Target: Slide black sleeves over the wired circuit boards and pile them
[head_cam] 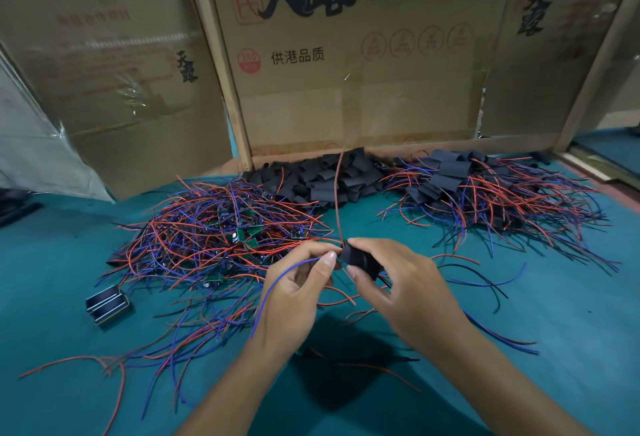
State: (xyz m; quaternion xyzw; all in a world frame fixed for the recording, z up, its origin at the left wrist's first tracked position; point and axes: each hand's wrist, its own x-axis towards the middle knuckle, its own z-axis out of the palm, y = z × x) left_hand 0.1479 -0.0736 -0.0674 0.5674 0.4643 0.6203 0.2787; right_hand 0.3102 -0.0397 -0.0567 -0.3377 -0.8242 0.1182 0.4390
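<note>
Black sleeve (358, 260), short, matte, pinched betw. both hands' fingers (329, 259).

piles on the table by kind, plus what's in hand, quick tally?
Bare wired boards pile: 1
Empty black sleeves pile: 1
Finished sleeved boards pile: 1
Sleeve in hand, gripped by right hand; left hand pinches its wires: 1
Small metal part: 1
Total: 5
</note>
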